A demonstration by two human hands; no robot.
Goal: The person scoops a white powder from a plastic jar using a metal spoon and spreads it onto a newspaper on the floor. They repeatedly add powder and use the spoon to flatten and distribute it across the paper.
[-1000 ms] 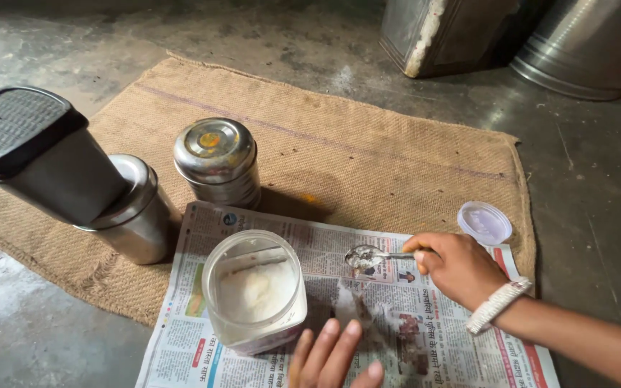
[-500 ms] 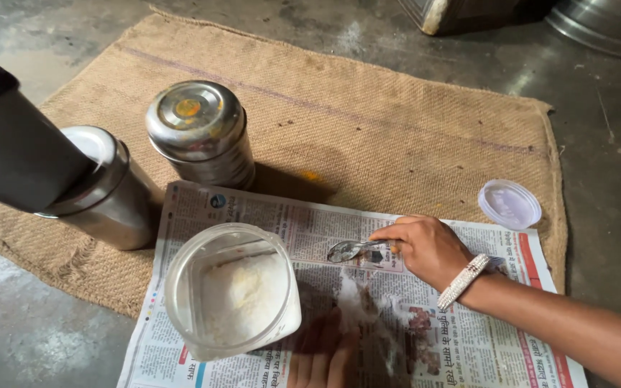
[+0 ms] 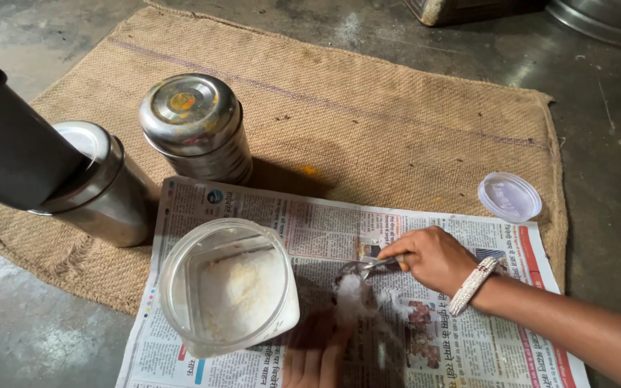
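Head view: left hand (image 3: pixel 318 356) half cut off.

A single head-worn view is given, aimed steeply downward and slightly forward from close above. The newspaper (image 3: pixel 339 237) on the burlap mat (image 3: pixel 368 122) is framed near, with the floor (image 3: pixel 598 108) beyond it.

Beaded white bracelet (image 3: pixel 472 285) (perhaps studded), sleeveless forearm
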